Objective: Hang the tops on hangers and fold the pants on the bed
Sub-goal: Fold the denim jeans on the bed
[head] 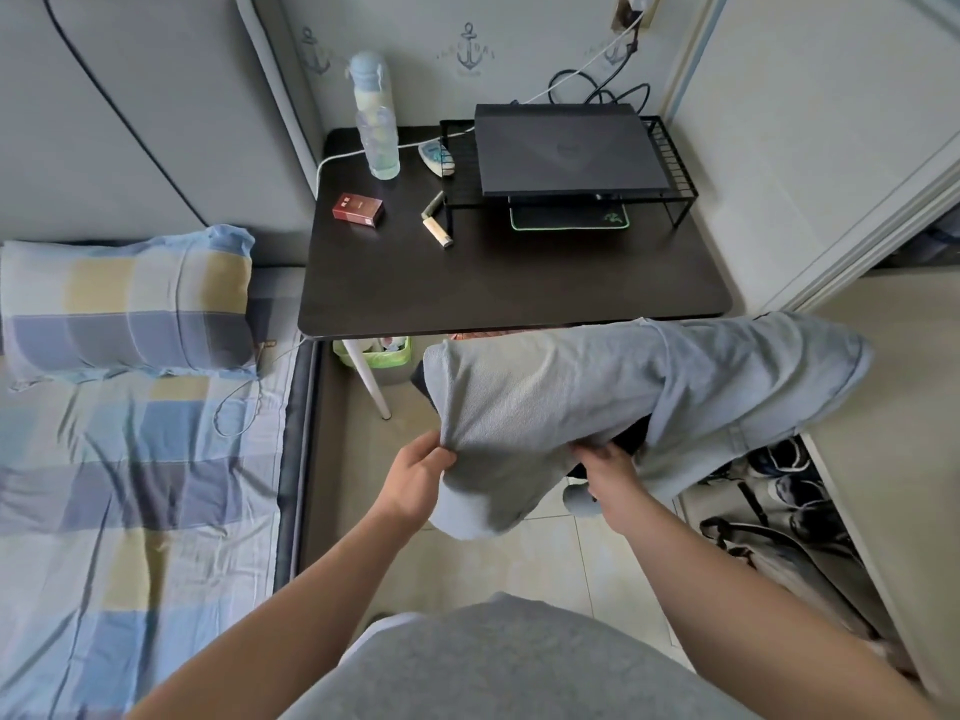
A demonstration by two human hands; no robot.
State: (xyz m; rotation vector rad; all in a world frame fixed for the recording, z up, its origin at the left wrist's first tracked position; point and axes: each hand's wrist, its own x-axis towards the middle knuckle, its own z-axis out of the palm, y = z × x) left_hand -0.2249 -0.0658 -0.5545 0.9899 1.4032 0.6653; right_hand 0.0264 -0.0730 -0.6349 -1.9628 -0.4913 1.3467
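- The left hand (422,469) pinches the edge of a pale grey garment (524,402); thumb and fingers (442,456) are pressed together on the cloth.
- The right hand (607,469) reaches in under the same bundle. Its fingers are curled into a dark cloth (631,440) and partly hidden by it.
- Pale denim pants (753,381) hang in the same bundle, trailing off to the right of the grey garment.
- The whole bundle is held in the air above the floor (519,558), just in front of the bench's (519,283) near edge and to the right of the bed (130,511); none of it lies on the bed.
- The bed has a checked sheet, with a matching pillow (124,304) at its head.
- At the bench's far right corner a closed laptop (566,150) sits on a black wire rack (672,163).
- Near the far left corner stands a clear bottle (378,137), with a red pack (358,209) just in front of it.
- A bin (376,358) with a green liner stands on the floor beneath the bench's near left corner.
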